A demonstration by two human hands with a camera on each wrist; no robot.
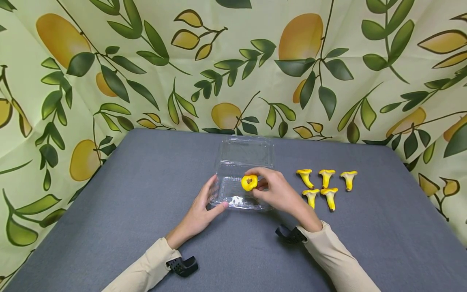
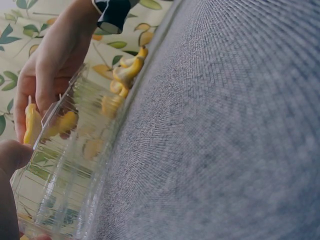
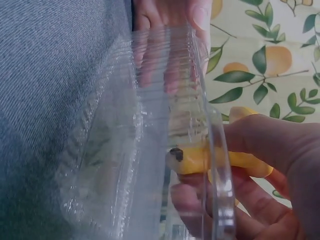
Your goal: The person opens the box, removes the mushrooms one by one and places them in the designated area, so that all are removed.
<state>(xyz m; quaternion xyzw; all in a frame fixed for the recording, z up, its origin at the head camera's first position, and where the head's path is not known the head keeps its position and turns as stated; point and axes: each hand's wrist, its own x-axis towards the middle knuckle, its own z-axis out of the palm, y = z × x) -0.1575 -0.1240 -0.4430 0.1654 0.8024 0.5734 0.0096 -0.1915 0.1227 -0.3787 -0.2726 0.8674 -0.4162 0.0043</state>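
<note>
My right hand [image 1: 274, 188] pinches a yellow chanterelle mushroom [image 1: 249, 183] between thumb and fingers, over the tray of a clear plastic clamshell container [image 1: 228, 190]. In the right wrist view the mushroom's stem [image 3: 192, 160], dark at its end, shows through the clear wall, below the rim. The left hand [image 1: 198, 209] holds the container at its left side; the thumb [image 2: 17, 155] lies at the rim and the fingers are along the outside of the wall. The container's lid [image 1: 247, 151] stands open toward the back.
Several more chanterelle mushrooms [image 1: 330, 198] lie in two rows on the grey cloth-covered table [image 1: 146, 178], right of the container. A curtain printed with leaves and fruit [image 1: 226, 115] hangs behind the table's back edge. Each wrist wears a black band [image 1: 182, 266].
</note>
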